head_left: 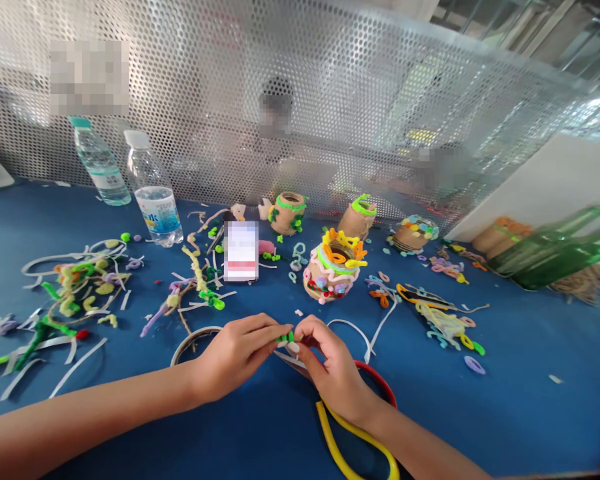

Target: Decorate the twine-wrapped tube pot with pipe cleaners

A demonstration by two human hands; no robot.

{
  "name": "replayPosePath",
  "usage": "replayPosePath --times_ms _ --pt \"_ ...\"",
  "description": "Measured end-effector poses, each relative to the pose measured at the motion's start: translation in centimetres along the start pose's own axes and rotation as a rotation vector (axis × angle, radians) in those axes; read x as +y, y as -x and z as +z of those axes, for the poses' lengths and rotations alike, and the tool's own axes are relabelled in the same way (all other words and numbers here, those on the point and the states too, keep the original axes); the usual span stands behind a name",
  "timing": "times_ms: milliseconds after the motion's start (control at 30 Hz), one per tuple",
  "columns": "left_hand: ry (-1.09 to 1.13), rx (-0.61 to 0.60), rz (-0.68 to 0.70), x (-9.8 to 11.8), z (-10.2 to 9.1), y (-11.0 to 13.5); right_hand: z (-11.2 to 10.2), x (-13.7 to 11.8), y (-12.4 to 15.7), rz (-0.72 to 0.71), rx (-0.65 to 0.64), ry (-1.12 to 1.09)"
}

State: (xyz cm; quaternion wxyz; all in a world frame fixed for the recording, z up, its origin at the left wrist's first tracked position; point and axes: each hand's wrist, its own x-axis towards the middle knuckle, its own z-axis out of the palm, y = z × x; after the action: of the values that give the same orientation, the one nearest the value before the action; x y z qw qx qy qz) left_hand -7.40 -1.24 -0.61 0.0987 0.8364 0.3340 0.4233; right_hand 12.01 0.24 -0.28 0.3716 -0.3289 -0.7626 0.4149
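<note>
Between my two hands is a short piece of green pipe cleaner, coiled or bent. My left hand pinches its left side, fingers closed. From the right, my right hand grips the other side between thumb and finger. Beneath my right hand and wrist lie scissors with red and yellow handles; their blades are mostly hidden. A roll of tape rests partly behind my left hand. Just beyond my hands stands a twine-wrapped jar decorated with orange, pink and green pipe cleaners.
Several other decorated jars stand near the perforated metal screen. Two water bottles are at the back left, with a phone to their right. Pipe cleaner scraps litter the blue table. Green glass bottles lie at right.
</note>
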Motion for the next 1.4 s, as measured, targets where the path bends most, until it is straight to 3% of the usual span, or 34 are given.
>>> replayPosePath --times_ms 167,467,733,900,1167,1400 --pt "0.119 -0.010 -0.106 0.5 -0.1 -0.2 0.1 0.4 0.0 -0.227 0.061 0.205" --pt "0.271 -0.060 -0.335 1.5 -0.3 -0.6 -0.6 0.4 -0.1 -0.480 0.109 0.468" --pt "0.201 0.060 -0.228 1.0 -0.3 -0.6 -0.6 0.6 -0.3 -0.396 0.157 0.374" --pt "0.158 0.071 -0.153 0.9 0.0 -0.5 -0.3 0.5 -0.1 -0.394 0.162 0.417" --pt "0.136 0.064 -0.150 0.8 -0.2 -0.6 -0.5 0.0 -0.6 -0.418 0.231 0.434" --pt "0.101 0.082 -0.172 0.6 -0.3 -0.6 -1.2 0.0 -0.7 -0.364 0.150 0.329"
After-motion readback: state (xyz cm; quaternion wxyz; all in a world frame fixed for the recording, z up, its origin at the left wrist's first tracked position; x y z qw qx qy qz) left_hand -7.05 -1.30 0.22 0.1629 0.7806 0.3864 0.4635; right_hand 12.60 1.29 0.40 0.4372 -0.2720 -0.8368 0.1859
